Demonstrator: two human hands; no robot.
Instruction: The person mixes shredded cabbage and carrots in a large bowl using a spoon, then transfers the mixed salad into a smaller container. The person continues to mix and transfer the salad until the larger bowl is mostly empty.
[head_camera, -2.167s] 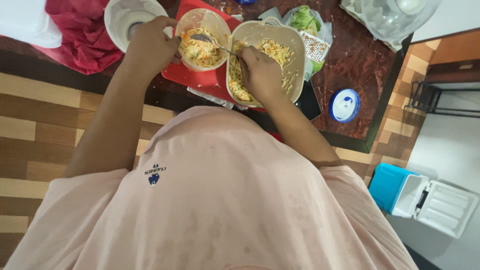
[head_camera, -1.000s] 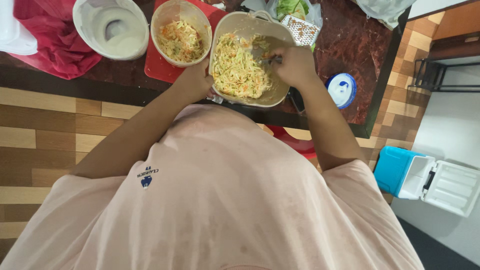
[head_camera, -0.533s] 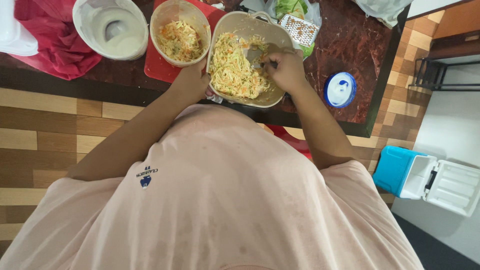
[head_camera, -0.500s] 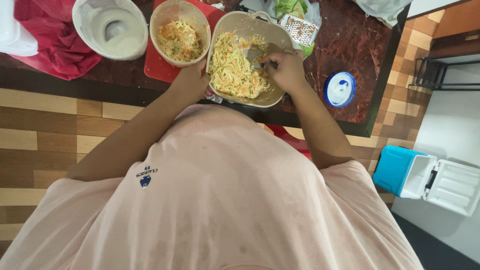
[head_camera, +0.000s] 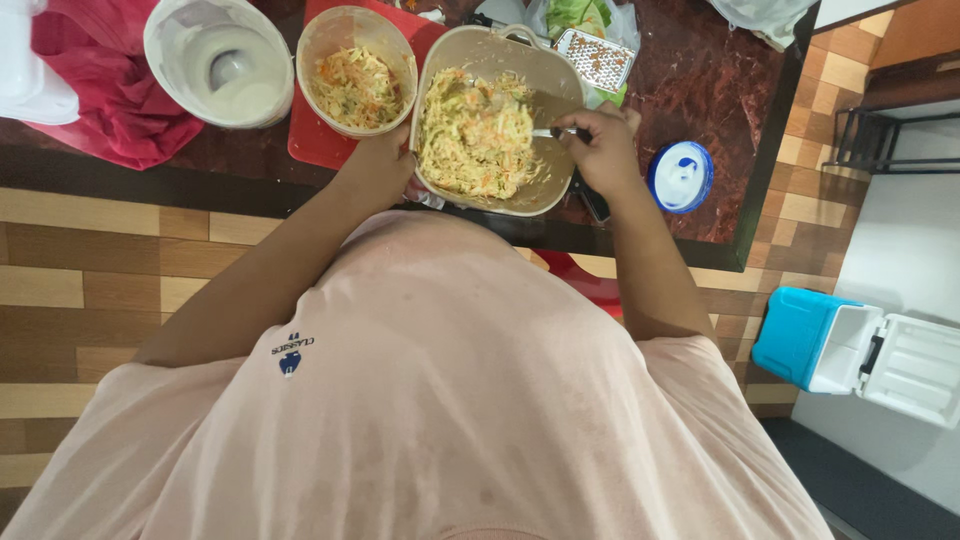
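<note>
A large beige bowl (head_camera: 555, 90) full of shredded yellow and orange salad stands on the dark table. My left hand (head_camera: 380, 165) grips its near left rim. My right hand (head_camera: 598, 150) is closed on a metal spoon (head_camera: 545, 132) whose tip is down in the salad at the bowl's right side. A smaller round tub (head_camera: 355, 70) with the same shredded mix stands just left of the bowl on a red board (head_camera: 310, 145).
A white empty container (head_camera: 218, 62) and a red cloth (head_camera: 110, 110) lie at the far left. A metal grater (head_camera: 596, 58) and green leaves (head_camera: 578, 14) lie behind the bowl. A blue-rimmed lid (head_camera: 681, 176) sits right. A blue and white cooler box (head_camera: 860, 350) stands on the floor.
My left hand left the small tub and took the big bowl's rim. My right hand has kept stirring the spoon in the big bowl, shifting slightly toward its right side.
</note>
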